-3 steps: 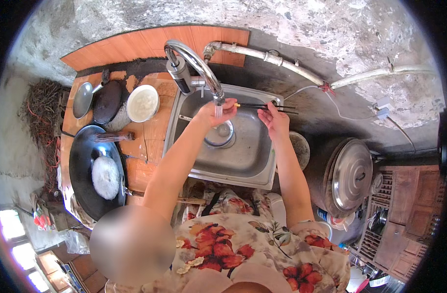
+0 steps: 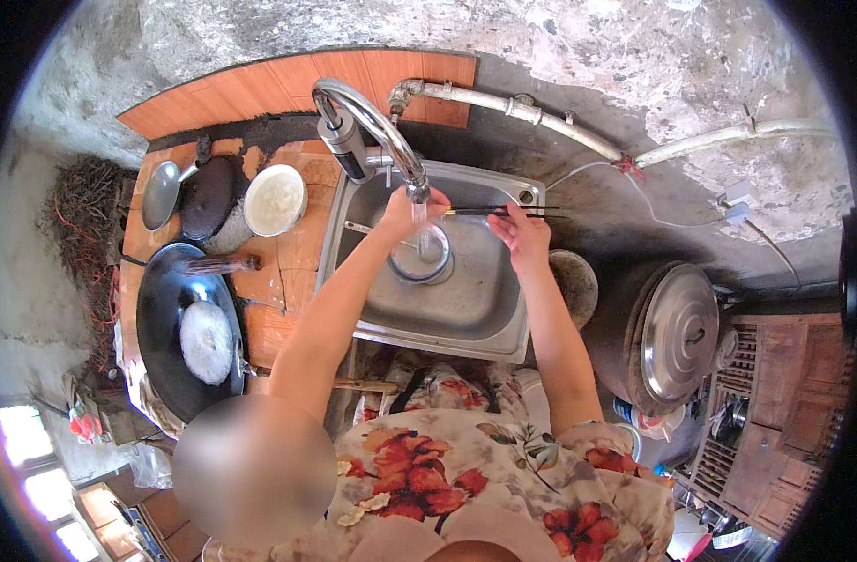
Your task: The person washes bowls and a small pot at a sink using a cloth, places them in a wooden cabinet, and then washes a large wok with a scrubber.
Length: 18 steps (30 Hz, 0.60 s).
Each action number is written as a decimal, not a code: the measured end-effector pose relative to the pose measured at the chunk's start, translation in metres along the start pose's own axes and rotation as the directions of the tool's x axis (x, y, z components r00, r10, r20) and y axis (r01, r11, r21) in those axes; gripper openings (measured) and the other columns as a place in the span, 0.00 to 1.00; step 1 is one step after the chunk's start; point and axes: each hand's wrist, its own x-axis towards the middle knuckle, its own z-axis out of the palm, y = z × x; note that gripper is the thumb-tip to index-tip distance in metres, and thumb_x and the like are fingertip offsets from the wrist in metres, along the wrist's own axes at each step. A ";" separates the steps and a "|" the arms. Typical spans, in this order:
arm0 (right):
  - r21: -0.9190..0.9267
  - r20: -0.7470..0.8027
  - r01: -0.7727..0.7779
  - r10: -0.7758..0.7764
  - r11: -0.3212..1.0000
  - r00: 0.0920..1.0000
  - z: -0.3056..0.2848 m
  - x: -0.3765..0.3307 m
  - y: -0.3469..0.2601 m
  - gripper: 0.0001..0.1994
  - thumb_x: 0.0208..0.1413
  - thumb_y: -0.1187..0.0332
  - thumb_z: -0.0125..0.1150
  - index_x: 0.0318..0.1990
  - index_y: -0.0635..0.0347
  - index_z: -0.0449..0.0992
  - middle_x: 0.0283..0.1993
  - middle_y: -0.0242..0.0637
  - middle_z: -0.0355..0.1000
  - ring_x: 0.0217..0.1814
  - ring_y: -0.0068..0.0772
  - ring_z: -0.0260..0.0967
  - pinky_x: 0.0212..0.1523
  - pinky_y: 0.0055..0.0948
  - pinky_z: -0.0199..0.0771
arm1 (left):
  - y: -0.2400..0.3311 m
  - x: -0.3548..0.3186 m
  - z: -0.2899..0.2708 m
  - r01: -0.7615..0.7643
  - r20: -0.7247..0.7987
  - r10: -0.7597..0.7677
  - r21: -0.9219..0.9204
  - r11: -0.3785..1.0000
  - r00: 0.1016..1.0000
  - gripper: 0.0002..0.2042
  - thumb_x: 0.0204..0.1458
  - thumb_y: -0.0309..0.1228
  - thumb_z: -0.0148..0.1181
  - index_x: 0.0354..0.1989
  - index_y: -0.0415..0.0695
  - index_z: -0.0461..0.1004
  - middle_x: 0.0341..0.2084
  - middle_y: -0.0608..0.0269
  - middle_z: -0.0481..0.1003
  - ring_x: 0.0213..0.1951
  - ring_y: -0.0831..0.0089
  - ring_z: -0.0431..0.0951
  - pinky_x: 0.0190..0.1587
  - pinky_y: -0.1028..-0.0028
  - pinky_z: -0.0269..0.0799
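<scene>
Over the steel sink (image 2: 428, 339), my left hand (image 2: 408, 214) is under the stream of the curved chrome tap (image 2: 411, 164), closed round one end of a pair of black chopsticks (image 2: 477, 212) with gold-coloured ends. My right hand (image 2: 524, 236) pinches the same chopsticks farther along, and their thin tips stick out past its fingers to the right. In the basin below lies a round, shiny utensil (image 2: 426, 278) with a long handle; my left forearm and the water partly hide it.
Left of the sink, the counter holds a white bowl (image 2: 275, 199), a metal ladle (image 2: 160, 197) and a black wok (image 2: 156, 318) with a whitish round thing in it. On the right stands a large pot under a metal lid (image 2: 679, 332). A pipe (image 2: 578, 138) runs along the wall.
My right hand has shifted slightly left and down along the chopsticks. My left hand stays at the water stream, still gripping their other end.
</scene>
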 end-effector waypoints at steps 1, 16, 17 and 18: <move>0.021 -0.021 -0.010 0.011 1.000 1.000 -0.001 0.000 0.007 0.09 0.55 0.70 0.59 0.34 0.71 0.73 0.30 0.46 0.74 0.30 0.40 0.77 0.30 0.32 0.81 | 0.010 -0.004 0.005 -0.151 -0.002 0.161 0.328 0.933 0.987 0.13 0.53 0.37 0.59 0.41 0.42 0.75 0.32 0.54 0.76 0.31 0.57 0.77 0.35 0.69 0.75; 0.340 -0.104 -0.270 0.321 0.901 0.941 0.042 0.068 0.133 0.21 0.61 0.46 0.46 0.33 0.56 0.69 0.18 0.25 0.61 0.15 0.21 0.58 0.14 0.26 0.57 | 0.066 -0.119 0.019 0.219 -0.129 -0.224 0.869 0.443 0.966 0.10 0.50 0.27 0.52 0.41 0.38 0.69 0.32 0.45 0.76 0.37 0.51 0.78 0.38 0.56 0.73; 0.334 -0.144 -0.255 0.316 0.907 0.938 0.043 0.069 0.138 0.20 0.62 0.48 0.46 0.33 0.57 0.70 0.18 0.27 0.62 0.15 0.23 0.59 0.14 0.25 0.58 | 0.066 -0.125 0.012 0.232 -0.148 -0.217 0.868 0.439 0.965 0.10 0.51 0.28 0.51 0.40 0.38 0.70 0.31 0.45 0.76 0.37 0.50 0.77 0.38 0.54 0.72; 0.327 -0.180 -0.243 0.313 0.913 0.933 0.049 0.068 0.139 0.19 0.62 0.50 0.46 0.33 0.58 0.70 0.19 0.28 0.62 0.15 0.24 0.60 0.13 0.25 0.60 | 0.067 -0.131 0.005 0.242 -0.190 -0.162 0.866 0.437 0.968 0.09 0.52 0.28 0.51 0.39 0.38 0.70 0.31 0.45 0.76 0.37 0.49 0.77 0.38 0.54 0.72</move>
